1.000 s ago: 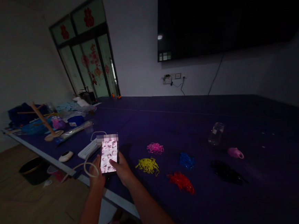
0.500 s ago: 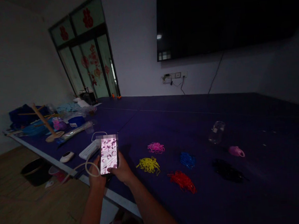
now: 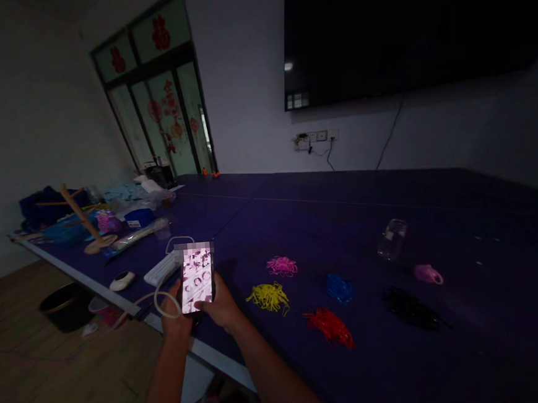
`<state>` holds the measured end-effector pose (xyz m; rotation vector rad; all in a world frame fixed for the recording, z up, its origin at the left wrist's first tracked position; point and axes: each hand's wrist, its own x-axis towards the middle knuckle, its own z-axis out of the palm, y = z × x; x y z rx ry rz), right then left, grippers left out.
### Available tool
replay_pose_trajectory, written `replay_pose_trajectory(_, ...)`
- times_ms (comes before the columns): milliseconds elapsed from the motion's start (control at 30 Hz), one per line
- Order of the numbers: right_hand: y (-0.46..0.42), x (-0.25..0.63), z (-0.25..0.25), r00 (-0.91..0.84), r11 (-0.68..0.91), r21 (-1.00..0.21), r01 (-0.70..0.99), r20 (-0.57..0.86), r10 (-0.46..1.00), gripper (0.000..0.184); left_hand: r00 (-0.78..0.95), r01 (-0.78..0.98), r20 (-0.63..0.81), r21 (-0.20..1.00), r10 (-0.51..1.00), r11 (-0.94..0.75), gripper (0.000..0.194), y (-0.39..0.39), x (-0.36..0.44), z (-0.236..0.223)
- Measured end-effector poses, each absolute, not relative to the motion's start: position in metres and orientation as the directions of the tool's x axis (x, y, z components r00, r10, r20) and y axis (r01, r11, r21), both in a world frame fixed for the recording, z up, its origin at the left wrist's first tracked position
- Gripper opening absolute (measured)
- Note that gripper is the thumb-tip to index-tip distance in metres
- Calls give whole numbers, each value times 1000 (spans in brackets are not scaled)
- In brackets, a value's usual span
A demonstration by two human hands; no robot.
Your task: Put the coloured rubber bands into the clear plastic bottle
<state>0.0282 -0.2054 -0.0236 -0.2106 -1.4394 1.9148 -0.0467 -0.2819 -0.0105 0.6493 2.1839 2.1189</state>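
A lit smartphone (image 3: 198,281) is held upright between both hands over the table's front edge. My left hand (image 3: 174,311) is wrapped round its left side, partly behind a looped pale cable (image 3: 160,304). My right hand (image 3: 222,306) grips the right side, its thumb lying on the lower screen. To the right, small heaps of strands lie on the purple table (image 3: 280,219): yellow (image 3: 268,296), pink (image 3: 282,265), blue (image 3: 339,288), red (image 3: 330,328) and black (image 3: 412,308).
A clear plastic bottle (image 3: 392,239) and a pink object (image 3: 428,274) lie at right. Left of the phone are a white power strip (image 3: 161,269), a white oval device (image 3: 122,281) and a wooden stand (image 3: 80,216). A black bucket (image 3: 65,307) stands on the floor.
The whole view has shifted very slightly. Both hands keep the same hold on the smartphone, and the thumb stays on the screen.
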Motion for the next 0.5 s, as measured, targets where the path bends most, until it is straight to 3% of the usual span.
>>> replay_pose_trajectory(300, -209, 30, -20, -738, -189, -869, -457, 252, 626, 79, -875, 371, 354, 929, 331, -14, 33, -283, -43, -5)
replay_pose_trajectory(500, -206, 21, -25, -706, -239, -847, -475, 205, 678, 49, -878, 360, 352, 932, 325, -40, 29, -283, -38, -1)
